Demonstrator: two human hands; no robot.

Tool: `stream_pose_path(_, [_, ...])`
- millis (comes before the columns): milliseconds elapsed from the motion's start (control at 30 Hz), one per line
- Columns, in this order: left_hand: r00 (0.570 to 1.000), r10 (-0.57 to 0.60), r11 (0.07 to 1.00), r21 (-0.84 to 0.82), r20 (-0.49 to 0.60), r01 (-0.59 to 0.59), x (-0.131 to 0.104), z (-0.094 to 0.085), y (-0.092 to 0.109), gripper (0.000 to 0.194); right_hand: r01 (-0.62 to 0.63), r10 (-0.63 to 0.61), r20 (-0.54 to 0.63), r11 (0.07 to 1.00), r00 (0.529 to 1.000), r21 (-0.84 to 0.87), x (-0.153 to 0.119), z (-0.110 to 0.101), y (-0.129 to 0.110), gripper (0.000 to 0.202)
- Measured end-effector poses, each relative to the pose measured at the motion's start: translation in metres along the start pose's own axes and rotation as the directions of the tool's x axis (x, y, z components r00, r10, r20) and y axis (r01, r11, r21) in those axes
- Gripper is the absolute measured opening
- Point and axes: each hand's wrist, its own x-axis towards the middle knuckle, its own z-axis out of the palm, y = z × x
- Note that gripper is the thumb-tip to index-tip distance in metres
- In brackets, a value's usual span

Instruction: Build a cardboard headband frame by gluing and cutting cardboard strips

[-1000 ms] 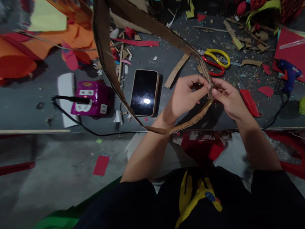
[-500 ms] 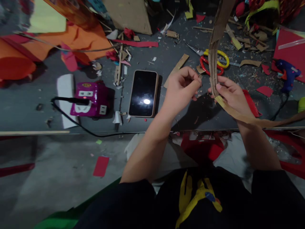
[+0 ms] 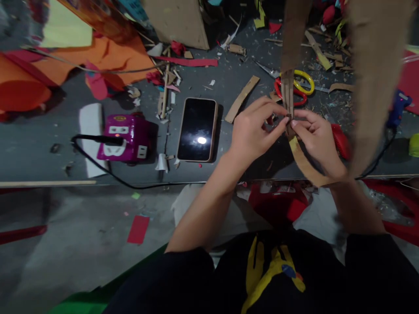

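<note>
A long, bent cardboard strip (image 3: 304,163) loops up over the table and around my right forearm, its near-camera part blurred. My right hand (image 3: 314,133) pinches the strip where its layers meet. From the other side, my left hand (image 3: 257,126) grips the same spot between thumb and fingertips. Just beyond my fingers lie scissors (image 3: 304,80) with one red and one yellow handle, partly behind the strip. A red object (image 3: 340,141) sits beside my right hand, half covered. Left of my left hand rests a loose cardboard piece (image 3: 242,99).
A phone (image 3: 197,129) lies left of my hands, near a purple power socket block (image 3: 126,137) with a black cable. At the right is a blue glue gun (image 3: 400,107). Orange paper (image 3: 127,61), a cardboard panel (image 3: 176,22) and many scraps cover the back.
My left hand has moved right and now touches the strip at my right hand. The strip's long end has swung up in front of the camera on the right.
</note>
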Motion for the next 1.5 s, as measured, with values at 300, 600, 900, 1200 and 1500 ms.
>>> stream_pose_path(300, [1.000,-0.003,1.000,0.028,0.017,0.003,0.001,0.003,-0.004,0.006,0.038,-0.040,-0.029,0.997,0.999,-0.073,0.002,0.003,0.008,0.028])
stream_pose_path(600, [0.999,0.019,0.987,0.160,0.029,-0.023,0.000,0.001,-0.004,0.006,0.127,-0.135,-0.027,0.971,0.990,-0.201,0.000,0.003,0.012,0.029])
stream_pose_path(900, [0.997,-0.055,0.987,0.152,0.063,0.044,0.000,0.002,-0.002,0.010,0.103,-0.110,-0.023,0.969,0.994,-0.224,-0.002,0.004,0.013,0.030])
stream_pose_path(1200, [0.995,-0.036,0.984,0.180,0.089,0.020,0.000,0.001,-0.003,0.011,0.146,-0.157,-0.023,0.956,0.987,-0.253,-0.001,0.004,0.016,0.031])
stream_pose_path(1500, [0.993,-0.050,0.983,0.179,0.104,0.031,-0.001,0.003,-0.003,0.009,0.158,-0.166,-0.013,0.953,0.986,-0.258,-0.001,0.005,0.013,0.027])
